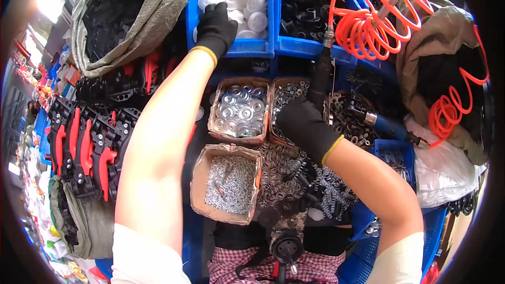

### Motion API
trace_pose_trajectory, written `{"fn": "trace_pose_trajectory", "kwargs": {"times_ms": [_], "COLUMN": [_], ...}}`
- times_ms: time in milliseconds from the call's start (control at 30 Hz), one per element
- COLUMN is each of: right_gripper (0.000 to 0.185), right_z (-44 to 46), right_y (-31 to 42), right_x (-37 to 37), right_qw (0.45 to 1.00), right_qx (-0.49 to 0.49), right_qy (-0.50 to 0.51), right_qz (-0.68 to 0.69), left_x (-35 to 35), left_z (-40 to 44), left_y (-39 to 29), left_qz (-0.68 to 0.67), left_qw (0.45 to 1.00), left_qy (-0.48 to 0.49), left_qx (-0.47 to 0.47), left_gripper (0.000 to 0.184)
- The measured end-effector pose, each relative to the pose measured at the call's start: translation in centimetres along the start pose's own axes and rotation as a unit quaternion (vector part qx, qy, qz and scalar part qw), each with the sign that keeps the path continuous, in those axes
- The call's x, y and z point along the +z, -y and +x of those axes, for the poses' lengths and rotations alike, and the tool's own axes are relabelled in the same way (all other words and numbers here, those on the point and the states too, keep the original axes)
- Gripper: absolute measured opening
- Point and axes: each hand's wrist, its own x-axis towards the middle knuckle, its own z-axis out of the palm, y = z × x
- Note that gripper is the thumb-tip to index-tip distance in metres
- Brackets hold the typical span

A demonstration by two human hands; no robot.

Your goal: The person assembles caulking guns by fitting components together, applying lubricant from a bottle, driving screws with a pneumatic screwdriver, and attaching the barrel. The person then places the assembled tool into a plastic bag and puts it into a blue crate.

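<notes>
My left hand (216,29), in a black glove, reaches over the left edge of a blue bin (244,46) full of white plastic discs (256,21); its fingertips touch the discs, and what they hold, if anything, is hidden. My right hand (302,123), gloved too, lies by the box of small nuts (290,90), close to the lower end of a black air tool (319,76) that hangs upright. The fingers of that hand are mostly hidden beneath it. Between my arms stand a box of metal washers (241,110) and a box of small screws (229,186).
Springs (284,168) lie heaped at the middle. Black and red assemblies (87,147) fill the left side. Orange coiled hoses (363,31) hang at the upper right above a blue tool (389,126). A round black fixture (287,246) stands near my lap.
</notes>
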Motion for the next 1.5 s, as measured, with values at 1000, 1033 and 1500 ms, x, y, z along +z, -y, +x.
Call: {"fn": "trace_pose_trajectory", "kwargs": {"times_ms": [1000,1033,1500], "right_gripper": [0.044,0.047,0.072], "right_z": [-22.1,-22.3,-26.9], "right_y": [10.3,10.5,14.1], "right_x": [-10.6,-10.6,-6.8], "right_qw": [0.95,0.949,0.769], "right_qx": [-0.092,-0.07,0.011], "right_qy": [-0.029,-0.058,-0.135], "right_qz": [0.296,0.302,0.624], "left_x": [-8.0,-7.8,-11.5], "left_z": [-17.6,-17.5,-21.7], "left_y": [0.0,0.1,-3.4], "left_qz": [0.154,0.144,-0.4], "left_qw": [0.902,0.906,0.903], "left_qy": [0.401,0.395,0.114], "left_qx": [0.049,0.049,-0.106], "left_gripper": [0.027,0.027,0.02]}}
